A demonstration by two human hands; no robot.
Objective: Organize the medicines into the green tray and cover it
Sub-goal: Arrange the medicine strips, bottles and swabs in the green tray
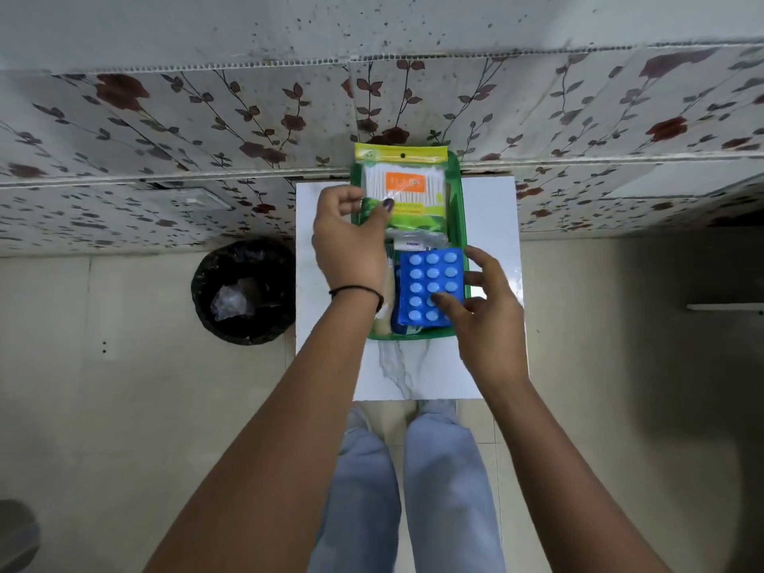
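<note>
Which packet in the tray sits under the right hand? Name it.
The blue blister strip of round tablets, near end of the green tray; right hand touches it. The left hand holds the cotton-swab pack.

Surface: white marble-pattern table (492, 225), standing on the tiled floor (124, 407).
Load: green tray (458, 192), resting directly on it.
</note>
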